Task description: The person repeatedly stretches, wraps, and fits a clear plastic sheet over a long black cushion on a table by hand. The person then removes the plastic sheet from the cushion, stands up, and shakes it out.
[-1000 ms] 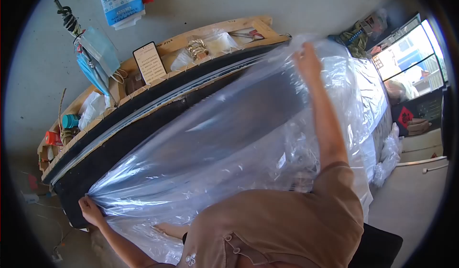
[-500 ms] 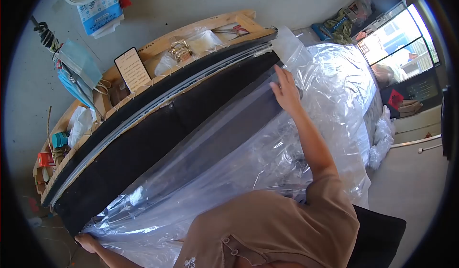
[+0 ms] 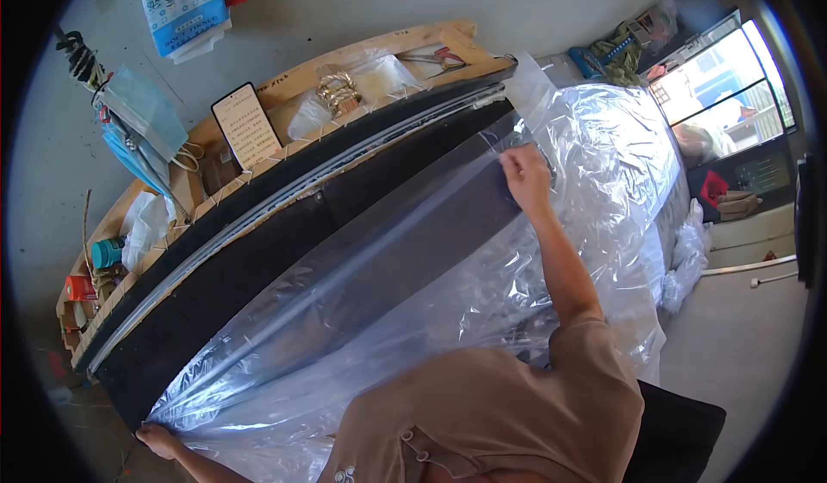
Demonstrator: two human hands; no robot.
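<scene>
A large clear plastic sheet [image 3: 379,285] lies over the front part of a long black surface [image 3: 215,298], its far edge running diagonally between my hands. At the lower left corner, my left hand [image 3: 158,440] is closed on the gathered end of the sheet. Near the black surface's right end, my right hand [image 3: 527,173] is closed with bent fingers at the sheet; what lies between its fingertips is too small to make out. Bright creases fan out from my left hand. Behind the uncovered black strip runs a slot with grey-white layered edges [image 3: 301,180].
A wooden shelf [image 3: 353,51] at the back holds a phone [image 3: 246,127], gold cord [image 3: 338,92], a teal lid [image 3: 108,252] and a red box [image 3: 80,288]. Masks [image 3: 142,113] hang on the wall. Bunched plastic [image 3: 685,263] lies right, near a black seat [image 3: 676,431].
The sheet has come down from its raised, billowing position and lies flatter. My right hand has moved lower, opened over the sheet, then closed its fingers. The view has shifted.
</scene>
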